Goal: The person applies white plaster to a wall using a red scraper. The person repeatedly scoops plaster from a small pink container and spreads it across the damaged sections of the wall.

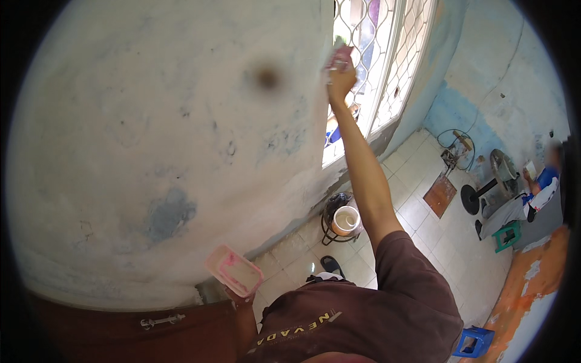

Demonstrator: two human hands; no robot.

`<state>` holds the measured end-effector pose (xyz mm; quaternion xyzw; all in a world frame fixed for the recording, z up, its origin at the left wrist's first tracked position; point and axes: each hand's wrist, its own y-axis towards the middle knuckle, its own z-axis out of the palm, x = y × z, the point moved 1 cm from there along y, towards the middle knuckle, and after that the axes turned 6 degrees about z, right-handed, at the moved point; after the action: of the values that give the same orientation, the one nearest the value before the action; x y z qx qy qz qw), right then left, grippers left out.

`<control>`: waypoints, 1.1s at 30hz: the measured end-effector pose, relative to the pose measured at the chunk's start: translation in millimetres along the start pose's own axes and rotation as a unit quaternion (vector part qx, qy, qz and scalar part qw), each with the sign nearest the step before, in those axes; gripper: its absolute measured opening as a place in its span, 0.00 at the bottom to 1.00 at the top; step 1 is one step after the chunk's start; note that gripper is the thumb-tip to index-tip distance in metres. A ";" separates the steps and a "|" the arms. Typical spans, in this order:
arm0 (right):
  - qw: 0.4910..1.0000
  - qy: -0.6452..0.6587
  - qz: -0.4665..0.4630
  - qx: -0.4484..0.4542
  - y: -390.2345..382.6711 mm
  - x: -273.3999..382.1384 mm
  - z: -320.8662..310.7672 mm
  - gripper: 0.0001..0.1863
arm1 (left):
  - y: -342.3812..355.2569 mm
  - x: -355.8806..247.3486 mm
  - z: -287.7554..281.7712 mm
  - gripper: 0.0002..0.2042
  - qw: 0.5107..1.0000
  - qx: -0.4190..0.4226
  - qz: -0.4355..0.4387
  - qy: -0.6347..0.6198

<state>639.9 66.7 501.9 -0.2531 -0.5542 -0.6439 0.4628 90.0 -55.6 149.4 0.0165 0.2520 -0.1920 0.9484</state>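
Right arm [369,187] stretched up, nearly straight, the person's right hand [342,82] has its grip closed round a pinkish item [341,57], too blurred to identify, at the edge of the wall [181,78] beside the window [382,72], while the left hand [241,297], low, holds a pink tub [242,273].

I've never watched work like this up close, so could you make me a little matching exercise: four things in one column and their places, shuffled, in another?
Things:
1. Pink tray
2. Right hand
3. White-rimmed bucket
4. Blue stool

Places:
A. On a dark stand over the tiled floor
B. At the lower right, by the orange wall
C. Held in the left hand
D. Raised beside the window grille

Right pairs: 1-C, 2-D, 3-A, 4-B
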 end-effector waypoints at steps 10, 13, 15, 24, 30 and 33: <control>0.891 0.042 -0.337 0.302 -185.9 43.1 46.1 0.21 | 13.8 14.6 21.2 0.29 0.997 0.027 0.005 0.068; 0.983 0.072 -0.104 0.133 -76.4 24.1 27.2 0.28 | 11.1 23.1 20.3 0.29 0.999 -0.002 0.037 0.008; 0.997 0.019 -0.078 0.006 -2.2 53.3 10.6 0.25 | -2.3 27.8 37.9 0.29 0.999 0.016 0.047 0.003; 0.884 -0.001 -0.358 0.301 -159.2 95.6 70.4 0.27 | 16.0 54.3 71.3 0.32 0.976 0.016 0.071 0.204; 0.971 0.077 -0.193 0.121 -84.9 -3.5 14.5 0.34 | 24.5 68.1 90.5 0.37 0.997 -0.025 0.017 -0.071; 0.998 0.033 0.017 0.045 -17.6 4.3 -6.0 0.27 | 14.4 70.6 59.9 0.36 0.999 -0.001 0.026 -0.026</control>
<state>623.8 58.9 495.6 -0.2196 -0.5629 -0.6185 0.5024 180.0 -75.1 166.6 0.0172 0.2269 -0.1678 0.9592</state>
